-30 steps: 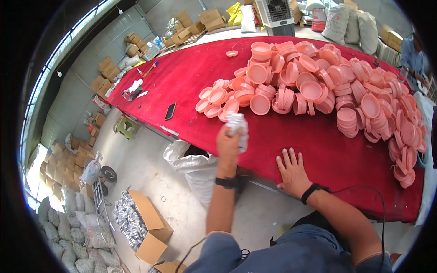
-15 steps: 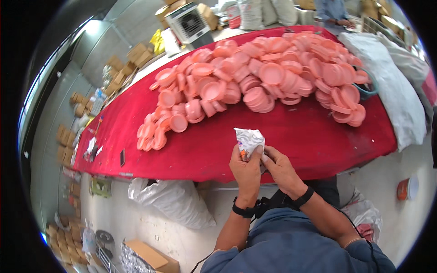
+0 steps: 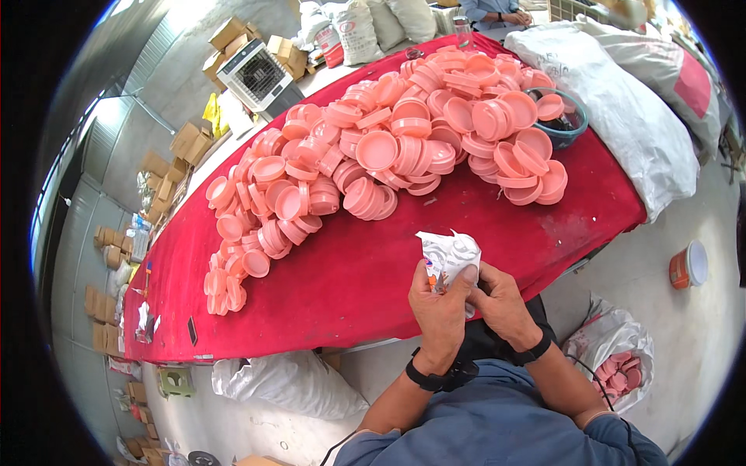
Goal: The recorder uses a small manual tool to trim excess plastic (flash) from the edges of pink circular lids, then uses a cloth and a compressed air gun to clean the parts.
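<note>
Above the near edge of the red-covered table [image 3: 373, 303], my two hands hold a crumpled white packet [image 3: 454, 252] with grey, purple and orange print. My left hand [image 3: 437, 317] grips its left and lower side, thumb across the front. On the lower right, the fingers of my right hand [image 3: 503, 307] pinch it. What lies inside the packet, if anything, is hidden. Beyond my hands, a long heap of round, shallow pink plastic lids [image 3: 378, 151] stretches over the table, some of them stacked. Neither hand touches the heap.
A teal basket [image 3: 573, 135] with dark contents stands right of the heap, beside a large white sack [image 3: 614, 101]. A phone [image 3: 193, 332] lies at left. On the floor are an open bag of pink pieces [image 3: 633, 346] and a bucket [image 3: 688, 266]. Another person [image 3: 497, 11] sits beyond the table.
The view has turned, so the table and heap appear shifted and tilted, and more of the bag of pink pieces shows. Both hands keep hold of the packet, with little change in grip.
</note>
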The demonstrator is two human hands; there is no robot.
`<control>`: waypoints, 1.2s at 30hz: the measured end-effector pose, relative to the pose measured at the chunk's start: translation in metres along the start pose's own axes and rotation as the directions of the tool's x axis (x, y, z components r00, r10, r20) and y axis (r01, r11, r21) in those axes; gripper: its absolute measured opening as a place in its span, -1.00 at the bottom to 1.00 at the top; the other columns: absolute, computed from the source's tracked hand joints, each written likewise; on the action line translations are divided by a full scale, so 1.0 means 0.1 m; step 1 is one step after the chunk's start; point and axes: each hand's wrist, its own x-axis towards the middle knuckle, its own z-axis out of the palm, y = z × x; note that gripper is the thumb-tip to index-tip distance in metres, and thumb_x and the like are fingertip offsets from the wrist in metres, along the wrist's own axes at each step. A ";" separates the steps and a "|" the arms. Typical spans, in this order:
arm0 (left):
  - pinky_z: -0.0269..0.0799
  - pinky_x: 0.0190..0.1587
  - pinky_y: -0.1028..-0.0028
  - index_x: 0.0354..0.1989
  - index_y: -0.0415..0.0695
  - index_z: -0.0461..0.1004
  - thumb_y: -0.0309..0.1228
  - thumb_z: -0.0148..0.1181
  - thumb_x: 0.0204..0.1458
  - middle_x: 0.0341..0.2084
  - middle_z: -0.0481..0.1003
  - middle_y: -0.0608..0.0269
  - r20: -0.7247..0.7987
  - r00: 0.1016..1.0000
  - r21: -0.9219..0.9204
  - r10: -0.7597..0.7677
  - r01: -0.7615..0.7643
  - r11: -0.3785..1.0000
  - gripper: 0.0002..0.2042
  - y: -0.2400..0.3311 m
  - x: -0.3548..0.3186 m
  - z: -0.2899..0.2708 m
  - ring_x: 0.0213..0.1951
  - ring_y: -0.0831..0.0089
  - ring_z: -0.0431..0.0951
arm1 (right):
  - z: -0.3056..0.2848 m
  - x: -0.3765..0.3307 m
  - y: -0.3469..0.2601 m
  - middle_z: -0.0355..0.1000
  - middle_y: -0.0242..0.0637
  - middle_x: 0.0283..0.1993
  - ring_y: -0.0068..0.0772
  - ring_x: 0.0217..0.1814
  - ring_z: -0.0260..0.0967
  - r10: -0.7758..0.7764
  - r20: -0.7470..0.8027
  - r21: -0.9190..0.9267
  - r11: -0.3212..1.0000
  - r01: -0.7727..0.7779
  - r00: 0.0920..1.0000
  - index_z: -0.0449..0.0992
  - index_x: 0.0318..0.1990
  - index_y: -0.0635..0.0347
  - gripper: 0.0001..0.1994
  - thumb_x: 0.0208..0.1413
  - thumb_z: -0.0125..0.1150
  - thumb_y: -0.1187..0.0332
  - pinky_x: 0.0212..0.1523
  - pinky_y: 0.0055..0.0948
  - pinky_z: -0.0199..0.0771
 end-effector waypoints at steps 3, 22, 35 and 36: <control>0.48 -0.29 0.59 0.01 -0.21 0.58 -0.49 0.53 0.20 -0.23 0.66 0.38 -0.007 0.997 0.043 -0.072 0.072 0.997 -0.72 0.03 -0.05 0.00 -0.27 0.71 0.57 | -0.03 0.00 -0.06 0.65 -0.36 -0.07 -0.60 -0.03 0.51 0.062 0.021 -0.005 0.998 -0.062 0.998 0.60 0.16 0.33 -0.76 0.42 0.28 0.47 -0.03 -0.44 0.58; 0.54 -0.09 0.46 -0.11 -0.31 0.62 -0.35 0.35 0.38 -0.16 0.64 0.10 0.348 0.936 0.061 -0.048 0.028 0.998 -0.79 0.71 0.32 -0.37 -0.12 0.52 0.62 | -0.31 0.23 -0.12 0.65 -0.26 0.07 -0.39 0.02 0.59 -0.017 0.406 -0.004 1.000 0.020 0.914 0.66 0.09 0.27 -0.71 0.31 0.43 0.33 0.05 -0.39 0.58; 0.51 0.21 -0.02 -0.21 -0.15 0.69 -0.11 0.33 0.33 0.05 0.61 -0.18 0.609 0.365 -0.281 0.704 -0.731 0.622 -0.69 1.09 0.24 -0.25 0.15 -0.15 0.56 | 0.13 0.29 -1.65 0.70 0.11 -0.21 0.10 -0.23 0.68 -0.621 0.560 0.369 0.780 0.505 0.549 0.72 -0.35 0.43 -0.75 0.37 0.27 0.47 -0.09 -0.02 0.71; 0.51 0.21 -0.02 -0.21 -0.15 0.69 -0.11 0.33 0.33 0.05 0.61 -0.18 0.611 0.362 -0.293 0.704 -0.722 0.626 -0.69 1.08 0.25 -0.24 0.15 -0.15 0.56 | 0.12 0.28 -1.69 0.69 0.06 -0.21 0.06 -0.23 0.67 -0.624 0.595 0.353 0.769 0.533 0.506 0.74 -0.31 0.35 -0.74 0.41 0.26 0.40 -0.08 -0.03 0.70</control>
